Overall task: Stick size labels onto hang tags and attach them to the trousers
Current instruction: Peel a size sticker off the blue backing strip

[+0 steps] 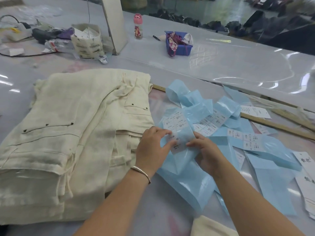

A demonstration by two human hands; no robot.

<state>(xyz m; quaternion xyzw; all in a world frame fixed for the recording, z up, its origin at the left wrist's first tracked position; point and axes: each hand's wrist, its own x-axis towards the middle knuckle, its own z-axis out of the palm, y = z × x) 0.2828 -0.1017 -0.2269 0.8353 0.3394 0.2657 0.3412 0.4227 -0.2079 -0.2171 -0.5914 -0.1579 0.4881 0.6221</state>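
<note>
A glossy grey worktable (238,68) is stretching across the workshop; a stack of folded cream trousers (73,133) is lying on its left half, drawstrings trailing over the near edge; to the right of the stack, curling strips of pale blue label backing paper (196,178) are sprawling in a loose heap, several still carrying white printed size labels (209,123); white hang tags (305,178) are lying at the right edge, partly under the blue strips; at the far side a blue plastic basket (180,48) of fabric scraps is sitting near a pink-capped bottle (138,26). Both hands are working one strip just beside the trousers: the left hand (153,147), a silver bangle (141,171) circling its wrist, is pinching the strip's left edge between thumb and curled fingers at a label printed XS (175,142); the right hand (208,154) is pinching the opposite edge, fingers curled beneath the paper.
</note>
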